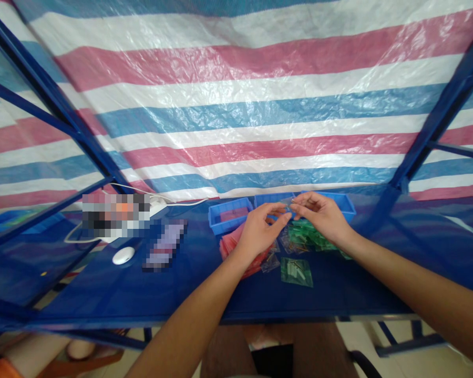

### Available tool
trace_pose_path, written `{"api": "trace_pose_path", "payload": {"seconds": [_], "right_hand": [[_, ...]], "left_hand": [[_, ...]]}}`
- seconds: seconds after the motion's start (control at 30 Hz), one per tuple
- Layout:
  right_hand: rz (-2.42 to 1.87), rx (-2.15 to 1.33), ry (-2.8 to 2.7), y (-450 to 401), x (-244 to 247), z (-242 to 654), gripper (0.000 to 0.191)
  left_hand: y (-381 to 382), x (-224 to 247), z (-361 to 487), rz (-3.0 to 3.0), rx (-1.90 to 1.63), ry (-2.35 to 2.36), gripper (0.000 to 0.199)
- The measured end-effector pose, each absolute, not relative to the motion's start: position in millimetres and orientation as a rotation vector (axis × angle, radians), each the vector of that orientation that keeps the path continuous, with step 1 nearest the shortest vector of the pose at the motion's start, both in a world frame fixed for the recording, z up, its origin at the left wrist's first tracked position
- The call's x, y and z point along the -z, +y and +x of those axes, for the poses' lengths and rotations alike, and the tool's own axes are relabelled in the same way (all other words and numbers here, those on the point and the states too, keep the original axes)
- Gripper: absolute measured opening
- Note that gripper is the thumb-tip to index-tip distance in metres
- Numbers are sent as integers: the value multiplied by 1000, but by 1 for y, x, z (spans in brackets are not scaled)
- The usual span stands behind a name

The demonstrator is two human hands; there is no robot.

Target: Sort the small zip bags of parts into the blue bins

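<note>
Over the blue bins, my left hand [260,227] and my right hand [322,214] meet with their fingertips pinched on a small clear plastic bag [287,201]. What the bag contains is too small to make out. Beneath my left hand is a pile of pink bags [229,245]. Green bags [313,236] are heaped below my right hand. Between the piles lie clear bags with small brass-coloured pieces [295,244]. Nearer to me, a single green bag [297,273] holds white pieces and what look like screws.
A left blue bin [223,227], a middle bin [274,199] and a right bin [347,203] line the table's back. Leftward are a purple pixelated object [165,244], a white rounded case [123,255] and white cables [189,203]. Blue posts [437,113] and striped sheeting [260,115] stand behind.
</note>
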State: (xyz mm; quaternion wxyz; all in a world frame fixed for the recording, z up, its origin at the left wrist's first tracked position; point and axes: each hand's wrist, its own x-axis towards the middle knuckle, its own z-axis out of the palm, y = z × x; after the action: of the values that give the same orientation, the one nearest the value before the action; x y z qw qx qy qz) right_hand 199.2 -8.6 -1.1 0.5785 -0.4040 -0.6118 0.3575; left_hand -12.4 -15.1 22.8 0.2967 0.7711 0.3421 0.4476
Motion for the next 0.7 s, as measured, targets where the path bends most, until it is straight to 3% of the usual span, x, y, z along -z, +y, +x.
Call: {"api": "trace_pose_path", "payload": {"seconds": [0.13,0.4,0.57,0.7], "right_hand": [[-926,-832,-1576,-16,-2,197,34],[-924,-820,-1520,-14,-3,197,29],[-906,-944,-1483,-11,0,196,43],[-863,-1066,-1551,-12,1,197,39]], "left_hand": [[-16,-21,-13,2030,-1130,840,37],[-2,-15,-15,1931,-1229,956,18],[-2,-11,-15,1848,-1205,903,25],[-4,-12,-15,1871,-1120,889,32]]}}
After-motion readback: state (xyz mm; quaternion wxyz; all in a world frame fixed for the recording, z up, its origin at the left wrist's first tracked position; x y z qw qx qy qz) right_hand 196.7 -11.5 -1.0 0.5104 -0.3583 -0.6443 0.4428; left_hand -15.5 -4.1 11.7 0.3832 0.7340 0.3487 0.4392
